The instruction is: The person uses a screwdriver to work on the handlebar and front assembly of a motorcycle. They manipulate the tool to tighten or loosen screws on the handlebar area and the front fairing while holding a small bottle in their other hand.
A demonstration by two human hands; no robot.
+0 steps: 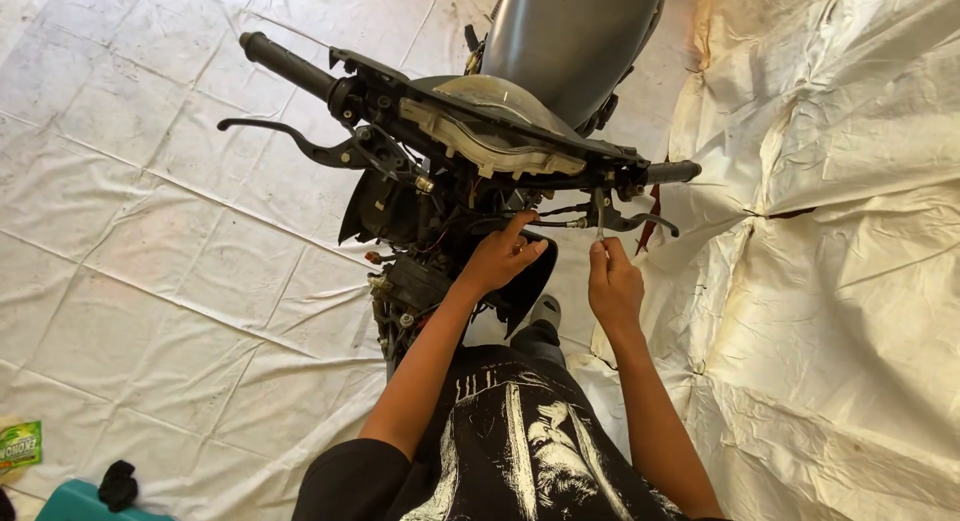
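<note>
Now, from the head view, I am watching the left hand point(500, 256) reaching with loosely spread fingers into the wiring point(545, 219) under the stripped motorcycle handlebar point(480, 131), while the right hand point(614, 281), just beside it, is pinching a thin metal tool point(600, 216) upright below the brake lever point(640, 221).

Motorcycle point(560, 41) on tarp point(150, 231); left hand point(500, 256) and right hand point(614, 286) below handlebar point(480, 131), side by side.

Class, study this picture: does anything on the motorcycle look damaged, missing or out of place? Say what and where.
The motorcycle has its front covers off: wiring hangs bare below the handlebar, where the left hand reaches and the right hand holds a thin tool.
</note>
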